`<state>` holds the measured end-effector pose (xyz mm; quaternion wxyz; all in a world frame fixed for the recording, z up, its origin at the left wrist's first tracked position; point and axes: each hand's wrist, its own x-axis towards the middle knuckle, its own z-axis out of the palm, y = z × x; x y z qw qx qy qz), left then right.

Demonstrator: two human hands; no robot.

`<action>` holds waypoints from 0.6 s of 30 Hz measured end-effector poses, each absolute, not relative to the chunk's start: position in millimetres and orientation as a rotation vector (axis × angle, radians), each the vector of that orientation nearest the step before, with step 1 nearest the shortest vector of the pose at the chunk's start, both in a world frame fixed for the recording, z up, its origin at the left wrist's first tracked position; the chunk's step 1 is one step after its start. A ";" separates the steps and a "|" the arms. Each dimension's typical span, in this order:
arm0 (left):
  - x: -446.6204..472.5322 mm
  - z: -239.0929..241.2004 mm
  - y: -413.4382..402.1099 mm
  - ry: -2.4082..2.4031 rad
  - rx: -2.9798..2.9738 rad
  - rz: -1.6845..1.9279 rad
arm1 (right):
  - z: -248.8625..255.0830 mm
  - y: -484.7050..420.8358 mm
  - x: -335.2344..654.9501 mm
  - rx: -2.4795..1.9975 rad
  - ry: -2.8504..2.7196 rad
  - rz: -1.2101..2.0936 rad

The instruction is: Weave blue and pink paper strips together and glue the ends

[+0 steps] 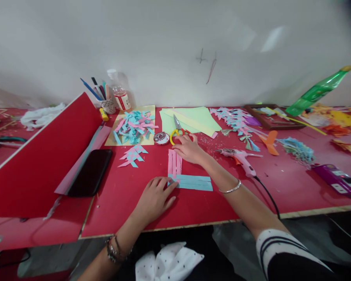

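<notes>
My left hand [155, 198] lies palm down on the red table, fingers stretched and apart. Its fingertips press the corner where pink paper strips [174, 163] cross blue paper strips [195, 182] in an L shape. My right hand [189, 150] is just above the pink strips, its curled fingers on the handles of the scissors [177, 124]. The scissors have yellow and red handles, and their blades point away over pale green paper [200, 117]. Left of the strips sits a woven pink and blue paper piece [133, 155]. The fingers partly cover the red handle.
Folded strips [134, 128] are heaped on yellow card, beside a round tin [161, 138]. A phone [90, 173] leans by a red board [46, 156]. On the right are a pink glue gun [241, 159] with a black cord, a green bottle [318, 91] and a purple power strip [337, 178].
</notes>
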<state>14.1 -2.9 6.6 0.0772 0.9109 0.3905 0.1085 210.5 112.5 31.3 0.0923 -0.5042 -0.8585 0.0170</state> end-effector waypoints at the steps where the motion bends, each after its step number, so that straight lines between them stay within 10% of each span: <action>1: 14.0 6.2 -2.9 1.171 2.729 0.328 | 32.6 111.9 212.2 -1.497 -2.512 0.059; 18: 13.0 8.9 -5.1 1.191 2.719 0.347 | 36.9 73.4 236.1 -1.381 -2.436 0.248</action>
